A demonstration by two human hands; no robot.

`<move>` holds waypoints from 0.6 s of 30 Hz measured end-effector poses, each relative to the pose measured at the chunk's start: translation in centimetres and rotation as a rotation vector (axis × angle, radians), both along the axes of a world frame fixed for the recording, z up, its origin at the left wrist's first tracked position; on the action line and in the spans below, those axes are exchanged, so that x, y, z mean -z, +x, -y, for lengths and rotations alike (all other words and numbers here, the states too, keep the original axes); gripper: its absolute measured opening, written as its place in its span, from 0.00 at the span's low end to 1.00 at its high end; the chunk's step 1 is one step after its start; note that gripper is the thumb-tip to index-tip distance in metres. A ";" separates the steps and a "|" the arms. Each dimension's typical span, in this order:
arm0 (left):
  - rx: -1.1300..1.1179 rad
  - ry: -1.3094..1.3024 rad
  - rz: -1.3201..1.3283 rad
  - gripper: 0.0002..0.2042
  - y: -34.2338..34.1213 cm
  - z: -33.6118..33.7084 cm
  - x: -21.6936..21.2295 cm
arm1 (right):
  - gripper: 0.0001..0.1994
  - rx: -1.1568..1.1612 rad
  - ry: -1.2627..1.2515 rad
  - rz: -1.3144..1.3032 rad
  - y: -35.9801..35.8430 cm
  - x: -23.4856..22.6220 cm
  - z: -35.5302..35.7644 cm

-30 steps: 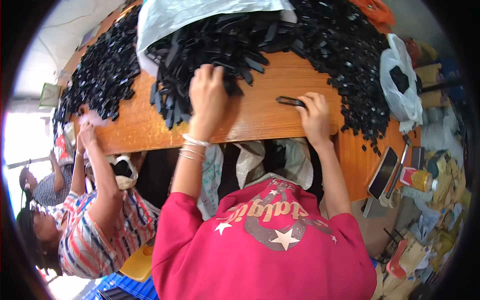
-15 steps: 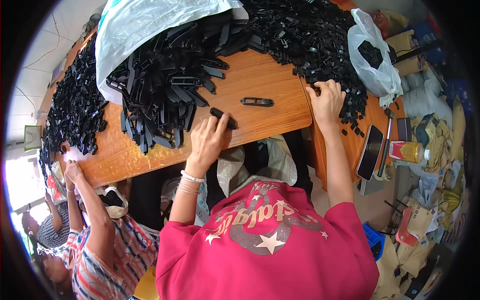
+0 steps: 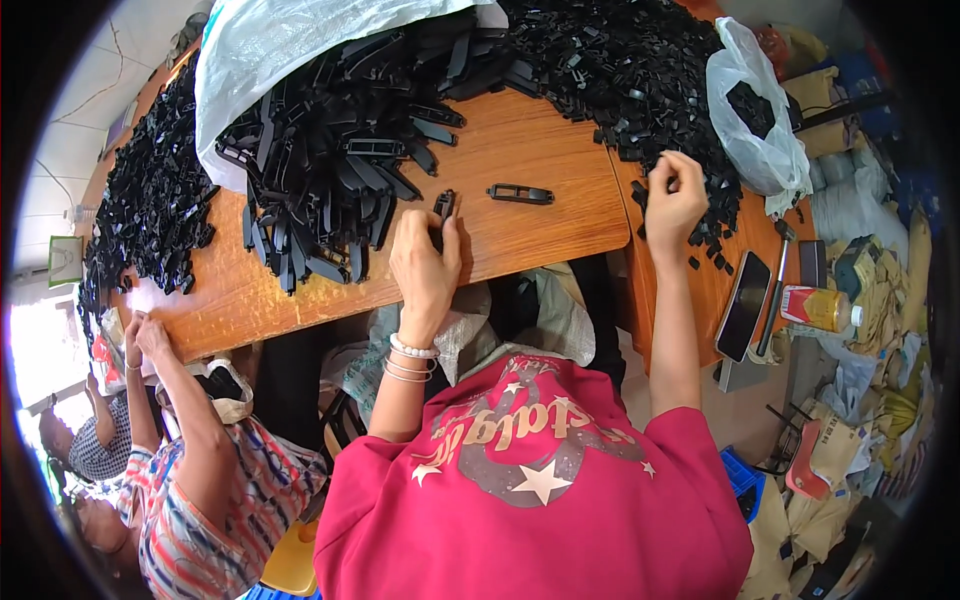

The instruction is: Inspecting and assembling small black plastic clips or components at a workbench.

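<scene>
My left hand (image 3: pixel 425 262) is closed around a long, narrow black plastic part (image 3: pixel 445 204), whose far end sticks out past the fingers. Most of that part is hidden by the hand. Over the near edge of a heap of small black plastic pieces (image 3: pixel 640 95), my right hand (image 3: pixel 676 208) has its fingers curled together in a pinch; whatever is between them does not show. Between the two hands, a similar black part with slots (image 3: pixel 520 193) lies on the wooden table (image 3: pixel 560 235). Left of it, many long black parts (image 3: pixel 345 185) spill from a white woven sack (image 3: pixel 290 60).
A clear plastic bag (image 3: pixel 758 130) with black pieces stands at the right. Near it lie a phone (image 3: pixel 744 305), a hammer (image 3: pixel 777 290) and a bottle of yellow liquid (image 3: pixel 820 308). At far left a co-worker's hands (image 3: pixel 145 335) work beside another black heap (image 3: pixel 150 190).
My left hand has turned the long part from lying slantwise to pointing away from me. My right hand has risen slightly off the small pieces, its fingers now curled tighter.
</scene>
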State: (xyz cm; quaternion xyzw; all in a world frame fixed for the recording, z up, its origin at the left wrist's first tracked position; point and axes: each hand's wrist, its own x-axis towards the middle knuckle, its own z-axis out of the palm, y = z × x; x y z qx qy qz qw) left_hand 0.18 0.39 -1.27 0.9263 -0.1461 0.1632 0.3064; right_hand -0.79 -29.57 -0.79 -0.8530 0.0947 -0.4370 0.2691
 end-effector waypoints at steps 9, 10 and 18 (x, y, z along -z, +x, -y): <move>0.376 -1.700 -1.081 0.22 -3.5 3.2 -2.7 | 0.09 -0.440 0.776 -0.201 -3.9 -4.7 -7.5; 0.418 -1.781 -1.116 0.20 -3.8 3.6 -3.0 | 0.09 -0.514 0.718 -0.245 -4.6 -5.5 -8.6; 0.466 -1.586 -1.082 0.21 -5.6 4.4 -5.6 | 0.15 -0.483 0.028 -0.079 -5.7 -6.4 -11.5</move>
